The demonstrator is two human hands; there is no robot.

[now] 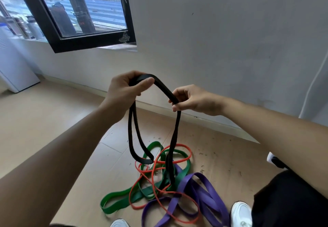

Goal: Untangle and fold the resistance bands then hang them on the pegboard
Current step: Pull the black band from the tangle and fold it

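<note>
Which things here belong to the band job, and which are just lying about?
Job: black band, gripped by left hand and right hand; green band, red band, purple band, tangled on the floor.
Not part of it: window, white cabinet, white shoes.

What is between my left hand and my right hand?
A short stretch of the black band arches from the left hand down to the right hand; both grip it. The head view shows nothing else between them.
</note>
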